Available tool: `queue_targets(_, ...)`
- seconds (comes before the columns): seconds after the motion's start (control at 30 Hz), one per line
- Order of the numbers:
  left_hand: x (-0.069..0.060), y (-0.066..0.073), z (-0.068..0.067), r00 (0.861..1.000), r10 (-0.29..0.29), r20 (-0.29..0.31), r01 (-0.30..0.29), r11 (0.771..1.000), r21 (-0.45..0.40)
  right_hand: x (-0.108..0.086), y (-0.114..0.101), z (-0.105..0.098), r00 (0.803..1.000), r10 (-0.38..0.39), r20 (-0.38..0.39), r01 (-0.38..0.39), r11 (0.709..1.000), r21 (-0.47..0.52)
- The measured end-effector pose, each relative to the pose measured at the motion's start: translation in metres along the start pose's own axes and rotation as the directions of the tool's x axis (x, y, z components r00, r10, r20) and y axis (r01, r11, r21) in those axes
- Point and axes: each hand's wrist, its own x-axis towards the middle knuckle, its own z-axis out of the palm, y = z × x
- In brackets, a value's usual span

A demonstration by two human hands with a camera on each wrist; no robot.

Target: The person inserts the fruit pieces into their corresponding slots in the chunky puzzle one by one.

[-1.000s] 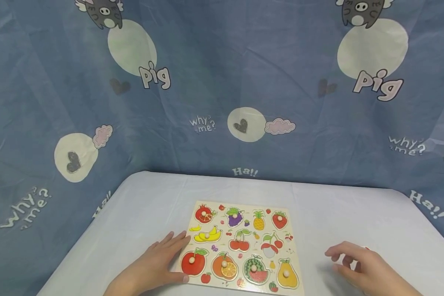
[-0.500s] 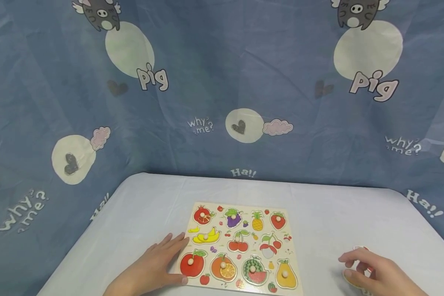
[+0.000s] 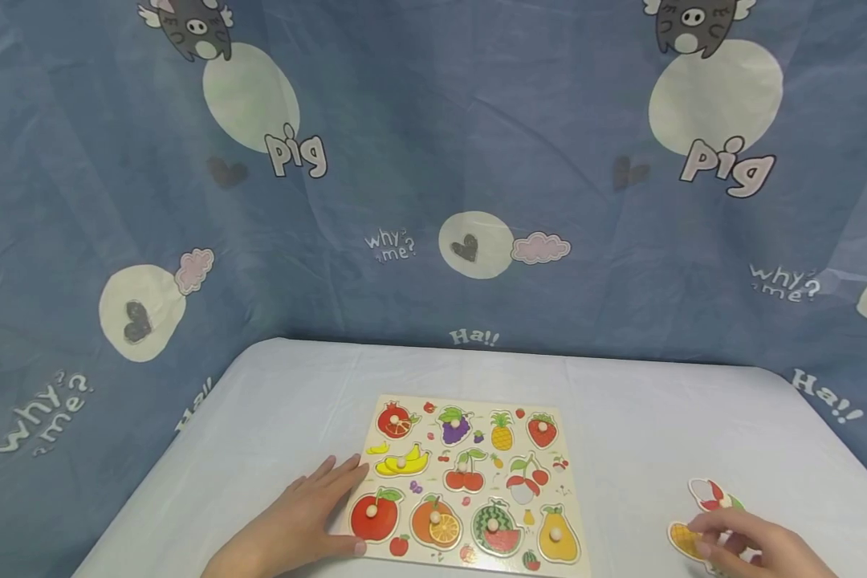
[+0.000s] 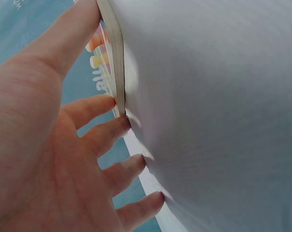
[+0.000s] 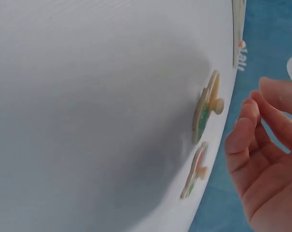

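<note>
On the white table lies a wooden fruit knob puzzle board (image 3: pixel 497 484). My left hand (image 3: pixel 296 514) rests at its left side with spread fingers; in the left wrist view the thumb and fingertips touch the board's edge (image 4: pixel 118 53). Over to the right, my right hand (image 3: pixel 759 547) hovers with bent fingers above a loose pineapple piece (image 3: pixel 682 539), partly hidden by them. Beyond it lies a red-and-white fruit piece (image 3: pixel 710 493) with green leaves. The right wrist view shows a gap between the right hand (image 5: pixel 261 154) and both knobbed pieces, nothing in its fingers.
Most pictures on the board carry knobs, such as the watermelon (image 3: pixel 493 526) and pear (image 3: pixel 558 536). The pineapple picture (image 3: pixel 502 433) and the red-and-white fruit picture (image 3: pixel 526 490) show none. A blue patterned cloth (image 3: pixel 405 305) hangs behind the table.
My right hand has moved right, away from the board, and uncovered parts of the two loose pieces. The left hand stays at the board's edge. The head view has shifted slightly.
</note>
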Motion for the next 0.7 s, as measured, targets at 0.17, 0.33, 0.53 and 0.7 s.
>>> queue_targets(0.17, -0.001, 0.000, 0.000, 1.000, 0.000, 0.001, 0.000, 1.000, -0.008, 0.002, 0.012, 0.005, 0.993, 0.115, 0.014, -0.116, 0.993, 0.025)
queue_targets(0.33, 0.000, -0.001, 0.001, 1.000, 0.004, 0.001, -0.004, 1.000, -0.015, 0.004, 0.023, 0.003, 0.996, 0.041, 0.074, -0.046, 0.997, 0.055)
queue_targets(0.53, -0.001, -0.002, 0.001, 1.000, 0.010, 0.001, -0.010, 1.000, -0.024, 0.009, 0.023, 0.008, 0.995, 0.076, 0.058, -0.079, 0.996, 0.047)
queue_targets(0.7, -0.002, -0.001, 0.000, 1.000, 0.010, -0.002, -0.010, 1.000, -0.017, 0.012, 0.017, 0.012, 0.992, 0.129, -0.007, -0.129, 0.992, -0.008)
